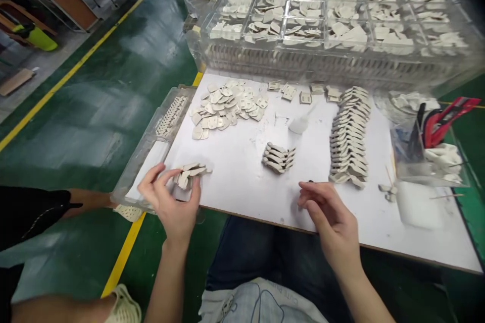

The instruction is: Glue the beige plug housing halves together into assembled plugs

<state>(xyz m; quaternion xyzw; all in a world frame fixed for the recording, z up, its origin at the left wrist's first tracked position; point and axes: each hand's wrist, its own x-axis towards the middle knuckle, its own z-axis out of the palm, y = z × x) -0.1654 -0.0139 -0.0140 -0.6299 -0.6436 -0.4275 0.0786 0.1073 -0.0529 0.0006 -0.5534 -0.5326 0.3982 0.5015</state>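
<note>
My left hand [170, 202] is closed round a small stack of beige, curved flat pieces [189, 174] at the left front of the white tabletop, thumb on one side and fingers on the other. My right hand [329, 217] hovers at the front edge with loosely curled fingers, thumb and forefinger apart, and no held thing shows. A tiny dark bit peeks out behind its forefinger. Between the hands stands a short row of grey-beige pieces [278, 157]. Farther right runs a long row of similar nested pieces [349, 133]. A loose pile of flat beige pieces [229, 106] lies at the back left.
A clear compartment tray [284, 10] full of beige parts spans the back. Several square pieces [288, 92] and a small whitish nozzle bottle [299, 123] lie mid-table. At right are a bin with red-handled tools [445, 123] and a white block [419, 204]. Another person's legs show at left.
</note>
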